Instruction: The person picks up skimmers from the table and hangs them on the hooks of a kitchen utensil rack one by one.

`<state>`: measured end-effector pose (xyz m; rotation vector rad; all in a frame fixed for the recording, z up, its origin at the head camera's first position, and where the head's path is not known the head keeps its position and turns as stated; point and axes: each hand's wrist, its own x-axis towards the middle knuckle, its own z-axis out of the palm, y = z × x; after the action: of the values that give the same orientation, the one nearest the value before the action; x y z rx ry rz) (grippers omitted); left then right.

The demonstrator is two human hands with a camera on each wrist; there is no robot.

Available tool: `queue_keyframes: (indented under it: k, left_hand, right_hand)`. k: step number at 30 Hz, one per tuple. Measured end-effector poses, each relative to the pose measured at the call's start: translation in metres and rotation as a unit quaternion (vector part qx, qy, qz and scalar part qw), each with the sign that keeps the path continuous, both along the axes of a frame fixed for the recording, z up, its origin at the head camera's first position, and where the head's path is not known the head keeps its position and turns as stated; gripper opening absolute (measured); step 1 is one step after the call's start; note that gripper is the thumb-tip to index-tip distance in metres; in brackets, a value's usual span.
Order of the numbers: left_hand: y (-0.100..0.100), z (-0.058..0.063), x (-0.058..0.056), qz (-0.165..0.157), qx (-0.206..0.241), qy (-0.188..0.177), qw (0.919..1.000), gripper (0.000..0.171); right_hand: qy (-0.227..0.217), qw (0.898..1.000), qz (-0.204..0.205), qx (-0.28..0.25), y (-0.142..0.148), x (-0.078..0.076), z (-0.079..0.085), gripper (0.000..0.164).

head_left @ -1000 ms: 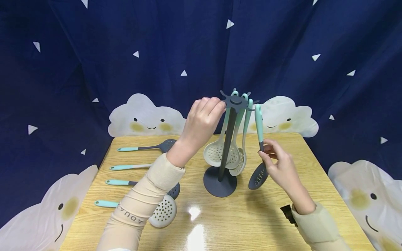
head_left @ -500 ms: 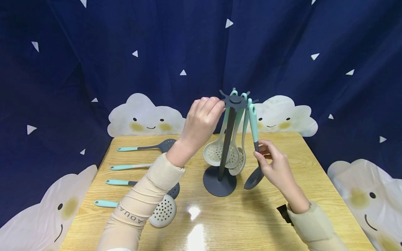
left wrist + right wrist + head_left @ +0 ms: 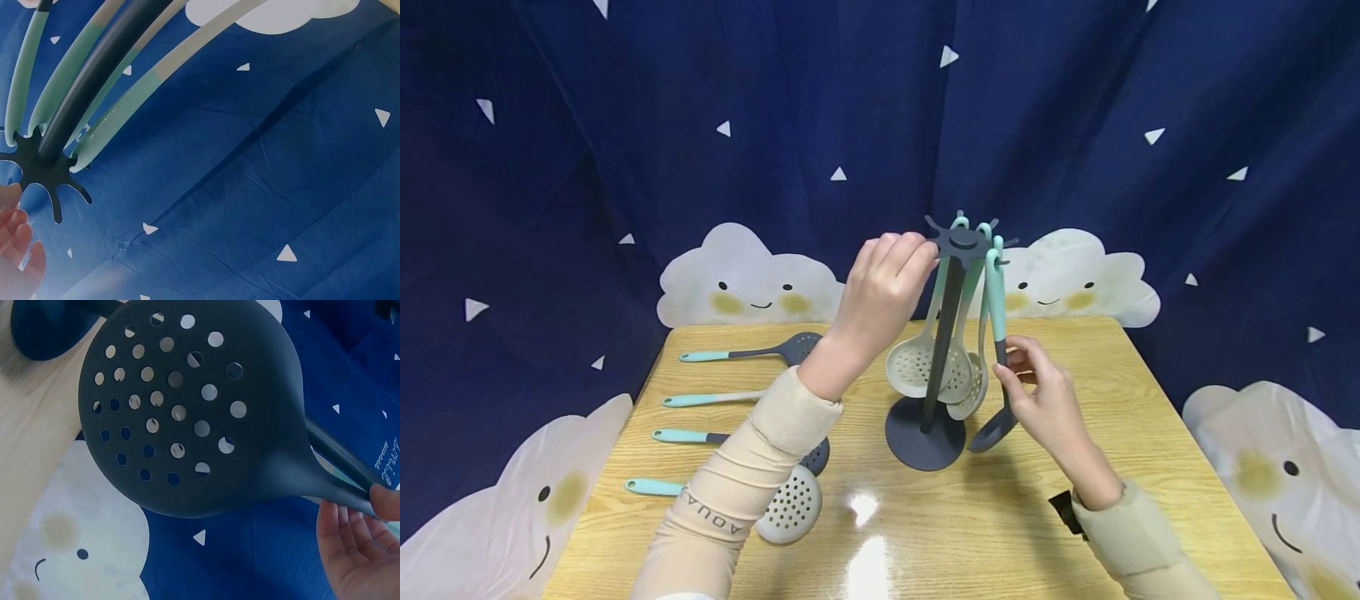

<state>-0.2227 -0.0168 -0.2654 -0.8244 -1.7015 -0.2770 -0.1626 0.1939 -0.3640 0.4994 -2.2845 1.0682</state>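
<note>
My right hand point(image 3: 1045, 400) pinches the dark neck of a perforated skimmer point(image 3: 994, 429), its mint handle upright. The handle's top hole is at a prong of the dark utensil rack point(image 3: 943, 350), and the prong tip shows through it. In the right wrist view the skimmer's round holed head point(image 3: 187, 412) fills the middle, with my right hand point(image 3: 362, 550) at its neck. My left hand point(image 3: 887, 287) grips the left side of the rack's top; the left wrist view shows the thumb and fingers point(image 3: 19, 250) at a prong. Several pale utensils, including a skimmer point(image 3: 913, 367), hang from the rack.
On the wooden table's left lie several mint-handled utensils: a dark perforated one point(image 3: 797, 343), a pale-necked one point(image 3: 711, 400), another dark one point(image 3: 681, 436) and a pale skimmer point(image 3: 790, 504). My left sleeve point(image 3: 737, 483) partly covers them. A blue curtain point(image 3: 880, 108) hangs behind.
My right hand has moved left with the dark skimmer, bringing its handle top from beside the rack onto a prong. My left hand has stayed at the rack's top.
</note>
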Motion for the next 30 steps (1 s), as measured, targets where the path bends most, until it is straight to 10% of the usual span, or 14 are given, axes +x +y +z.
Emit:
queue_keyframes:
  k: [30]
  left_hand:
    - [0.000,-0.001,0.000,-0.008,0.002,-0.012,0.9999,0.007]
  right_hand:
    - [-0.012,1.000,-0.010,-0.016,-0.017,-0.008,-0.006,0.029]
